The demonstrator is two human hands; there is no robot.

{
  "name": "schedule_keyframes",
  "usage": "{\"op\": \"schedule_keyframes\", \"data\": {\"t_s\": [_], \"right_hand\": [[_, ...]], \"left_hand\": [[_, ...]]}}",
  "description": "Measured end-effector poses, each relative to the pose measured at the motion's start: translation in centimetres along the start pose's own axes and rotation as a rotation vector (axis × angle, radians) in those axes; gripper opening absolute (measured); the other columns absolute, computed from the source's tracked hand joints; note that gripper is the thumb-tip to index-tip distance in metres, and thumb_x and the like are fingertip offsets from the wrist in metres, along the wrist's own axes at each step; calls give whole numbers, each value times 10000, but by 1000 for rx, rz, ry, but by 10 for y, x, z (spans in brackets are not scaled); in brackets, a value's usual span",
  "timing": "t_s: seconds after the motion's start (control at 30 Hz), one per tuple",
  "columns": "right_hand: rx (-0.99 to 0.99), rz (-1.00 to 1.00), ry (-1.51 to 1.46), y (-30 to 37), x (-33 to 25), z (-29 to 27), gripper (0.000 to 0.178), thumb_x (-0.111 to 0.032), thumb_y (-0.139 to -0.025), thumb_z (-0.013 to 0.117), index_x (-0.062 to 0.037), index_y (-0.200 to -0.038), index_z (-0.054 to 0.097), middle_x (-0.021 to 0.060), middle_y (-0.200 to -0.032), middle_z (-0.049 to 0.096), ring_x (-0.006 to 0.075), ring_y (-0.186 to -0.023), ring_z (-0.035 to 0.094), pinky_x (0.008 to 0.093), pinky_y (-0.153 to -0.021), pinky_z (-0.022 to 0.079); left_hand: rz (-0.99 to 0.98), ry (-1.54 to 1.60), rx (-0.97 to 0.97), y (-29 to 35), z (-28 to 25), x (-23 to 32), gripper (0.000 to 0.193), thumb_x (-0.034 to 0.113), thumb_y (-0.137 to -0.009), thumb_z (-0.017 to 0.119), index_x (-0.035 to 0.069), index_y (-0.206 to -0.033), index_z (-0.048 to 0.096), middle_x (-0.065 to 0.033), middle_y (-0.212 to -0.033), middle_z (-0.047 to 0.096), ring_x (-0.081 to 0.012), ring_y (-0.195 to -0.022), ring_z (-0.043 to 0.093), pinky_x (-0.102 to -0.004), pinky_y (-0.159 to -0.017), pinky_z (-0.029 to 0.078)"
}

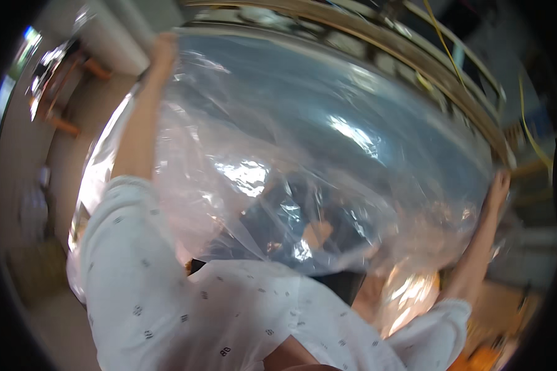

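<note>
A large sheet of clear plastic film spreads in front of me, creased and shiny with reflections. My left hand is raised at its far left corner, fingers closed on the film's edge. At the right end, my right hand grips the edge of the same film. Between the two hands the far edge runs along a wooden frame. Through the film show a smooth blue-grey area and, lower down, dark and skin-toned shapes that I cannot make out clearly. The film hangs down close to my body.
Beyond the film lies a long wooden rail with pale things behind it. Yellow cords hang at the upper right. Orange-legged furniture stands on the floor at the left. An orange object sits at the lower right.
</note>
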State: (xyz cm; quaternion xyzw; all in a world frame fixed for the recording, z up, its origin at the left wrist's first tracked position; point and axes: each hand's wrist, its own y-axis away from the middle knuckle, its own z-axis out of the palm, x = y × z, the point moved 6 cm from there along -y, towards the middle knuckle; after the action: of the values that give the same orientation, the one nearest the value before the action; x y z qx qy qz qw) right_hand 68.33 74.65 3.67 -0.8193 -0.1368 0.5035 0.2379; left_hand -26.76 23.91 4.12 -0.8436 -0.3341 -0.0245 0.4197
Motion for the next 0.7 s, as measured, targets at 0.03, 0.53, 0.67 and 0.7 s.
{"op": "schedule_keyframes", "data": {"t_s": [0.03,0.53,0.67,0.7], "right_hand": [[95,19,242,29,21,-24,319,-215,-851,551,-27,-1108,525,95,-1070,565,184,-991,519,292,-887,383],[-2,87,379,13,12,16,230,-225,-851,560,-3,-907,573,36,-832,564,132,-774,488,251,-746,394],[29,45,298,9,17,12,271,-249,-829,586,15,-880,551,54,-826,553,147,-765,476,267,-742,393],[69,36,293,8,16,12,299,-263,-815,602,26,-855,537,70,-816,543,163,-757,471,279,-738,393]], "left_hand": [[-151,151,-5,29,61,71,332,305,-853,472,16,-937,613,-156,-950,618,-309,-933,565,-376,-835,422],[-449,760,-48,2,92,96,196,215,-736,635,40,-818,670,-10,-617,588,-94,-493,513,-248,-485,414],[-468,725,-62,-2,96,99,202,236,-702,650,43,-761,661,-20,-581,581,-109,-496,531,-254,-507,423],[-472,724,-62,-4,96,98,202,236,-702,650,43,-761,661,-20,-581,581,-109,-496,531,-254,-507,423]]}}
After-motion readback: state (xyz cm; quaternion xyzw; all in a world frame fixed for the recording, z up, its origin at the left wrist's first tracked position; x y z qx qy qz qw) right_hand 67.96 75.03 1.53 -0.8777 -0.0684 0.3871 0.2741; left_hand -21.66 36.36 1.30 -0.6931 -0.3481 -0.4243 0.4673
